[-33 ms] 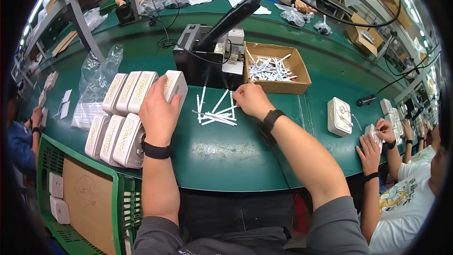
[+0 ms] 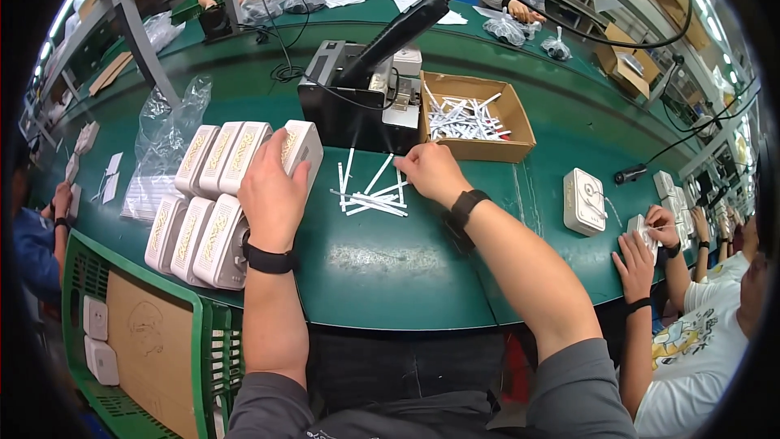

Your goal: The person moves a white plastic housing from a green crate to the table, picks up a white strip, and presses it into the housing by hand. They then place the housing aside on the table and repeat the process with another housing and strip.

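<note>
Two rows of white plastic units (image 2: 191, 236) with gold patterned tops stand on the green table at my left. My left hand (image 2: 275, 191) is curled over the back row's right end, gripping the end unit (image 2: 305, 146) between thumb and fingers. Part of the row is hidden under that hand. To its right lies a loose pile of thin white strips (image 2: 378, 203). My right hand (image 2: 435, 172) is closed in a pinch at the pile's upper right, on the end of one white strip (image 2: 400, 187).
Behind the strips stands a black machine (image 2: 345, 102) with a black handheld tool (image 2: 398, 36) slanting over it. Beside it is a cardboard box (image 2: 479, 149) of strips. A green crate (image 2: 199, 341) borders the table at lower left. Another person's hands (image 2: 638, 256) work at right, near a white unit (image 2: 583, 199).
My right hand has shifted very slightly left at the strips. My left hand stays on the unit.
</note>
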Demonstrator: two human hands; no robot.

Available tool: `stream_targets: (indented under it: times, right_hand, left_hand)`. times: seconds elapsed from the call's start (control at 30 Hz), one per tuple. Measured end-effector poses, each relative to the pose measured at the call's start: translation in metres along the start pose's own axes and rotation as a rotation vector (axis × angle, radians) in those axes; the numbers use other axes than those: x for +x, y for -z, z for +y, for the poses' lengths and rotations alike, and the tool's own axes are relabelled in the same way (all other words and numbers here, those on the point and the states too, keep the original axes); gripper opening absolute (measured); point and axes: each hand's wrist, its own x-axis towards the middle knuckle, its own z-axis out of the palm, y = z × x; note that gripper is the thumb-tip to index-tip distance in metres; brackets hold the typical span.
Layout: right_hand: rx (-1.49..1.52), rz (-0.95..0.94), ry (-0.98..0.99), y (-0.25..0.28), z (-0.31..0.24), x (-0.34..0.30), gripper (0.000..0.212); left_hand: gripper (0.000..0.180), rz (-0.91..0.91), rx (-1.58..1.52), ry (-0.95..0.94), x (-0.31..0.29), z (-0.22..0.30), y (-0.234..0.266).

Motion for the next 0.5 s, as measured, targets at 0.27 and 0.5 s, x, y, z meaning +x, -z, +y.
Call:
stream_targets:
  times: [0.27,0.5]
  right_hand:
    - [-0.197,0.020,-0.018,-0.013,-0.016,0.007,0.023]
    - [-0.016,-0.024,0.064,-0.008,-0.001,0.012,0.022]
  left_hand:
    - [0.051,0.080,-0.089,-0.058,0.001,0.008,0.002]
    - [0.050,0.123,-0.280,-0.272,0.003,0.026,0.005]
